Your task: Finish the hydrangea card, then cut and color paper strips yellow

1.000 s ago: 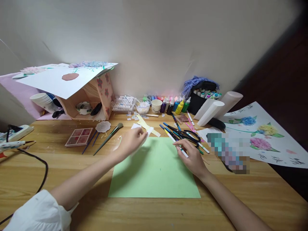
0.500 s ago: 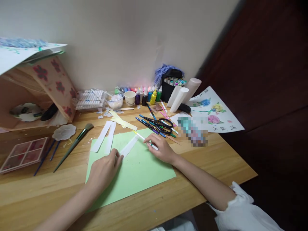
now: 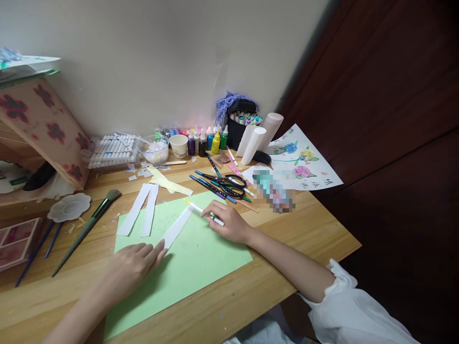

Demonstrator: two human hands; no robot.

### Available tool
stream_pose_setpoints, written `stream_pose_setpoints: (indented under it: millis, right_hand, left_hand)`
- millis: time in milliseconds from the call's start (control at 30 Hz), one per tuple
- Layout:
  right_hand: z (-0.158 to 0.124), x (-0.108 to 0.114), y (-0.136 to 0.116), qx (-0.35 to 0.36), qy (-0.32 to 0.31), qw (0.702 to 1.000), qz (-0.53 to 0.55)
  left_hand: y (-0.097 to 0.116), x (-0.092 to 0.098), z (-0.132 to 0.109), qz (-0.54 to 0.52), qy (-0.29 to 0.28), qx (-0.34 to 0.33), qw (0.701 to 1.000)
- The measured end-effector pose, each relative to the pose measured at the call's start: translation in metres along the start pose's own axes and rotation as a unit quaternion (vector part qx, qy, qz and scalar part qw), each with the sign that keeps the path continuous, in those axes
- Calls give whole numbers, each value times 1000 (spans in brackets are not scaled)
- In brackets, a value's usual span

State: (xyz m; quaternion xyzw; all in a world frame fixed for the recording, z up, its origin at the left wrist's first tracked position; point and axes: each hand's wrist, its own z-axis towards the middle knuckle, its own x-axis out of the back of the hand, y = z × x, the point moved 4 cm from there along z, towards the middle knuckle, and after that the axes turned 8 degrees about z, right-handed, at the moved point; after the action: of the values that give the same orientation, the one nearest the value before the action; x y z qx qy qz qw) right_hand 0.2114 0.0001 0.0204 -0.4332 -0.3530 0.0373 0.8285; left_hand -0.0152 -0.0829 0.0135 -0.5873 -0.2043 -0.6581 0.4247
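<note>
My right hand [image 3: 228, 223] is closed around a white marker [image 3: 205, 213] with a yellow tip. That tip points up and left, at the far end of a white paper strip [image 3: 178, 226]. My left hand [image 3: 138, 260] has its thumb and index finger on the strip's near end, holding it over a light green sheet of paper [image 3: 201, 267]. Two more white strips [image 3: 134, 210] lie at the sheet's upper left corner, overlapping at the top. Crossed pale yellow strips [image 3: 168, 181] rest just behind the sheet.
Black scissors [image 3: 233, 185] lie over several pens right of the yellow strips. Paint bottles [image 3: 202, 144], a paper cup [image 3: 179, 146] and a marker box [image 3: 113, 152] stand along the wall. A large brush [image 3: 88, 231] lies at left, a flower drawing [image 3: 304, 160] at right.
The camera view has shifted, so the desk items appear further left. My left hand's fingers have stretched out along the strip's near end. My right hand still holds the marker near the far end.
</note>
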Motion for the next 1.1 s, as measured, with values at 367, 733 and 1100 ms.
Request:
stream_pose_setpoints:
  millis: [367, 733, 1100]
  right_hand:
    - [-2, -10, -5, 4, -104, 995, 0]
    - [0, -6, 7, -67, -93, 993, 33]
    - [-2, 3, -1, -25, -166, 986, -9]
  left_hand:
    - [32, -6, 6, 2, 27, 89, 996]
    - [26, -11, 8, -60, -59, 86, 993]
    - [28, -10, 7, -28, -55, 69, 996]
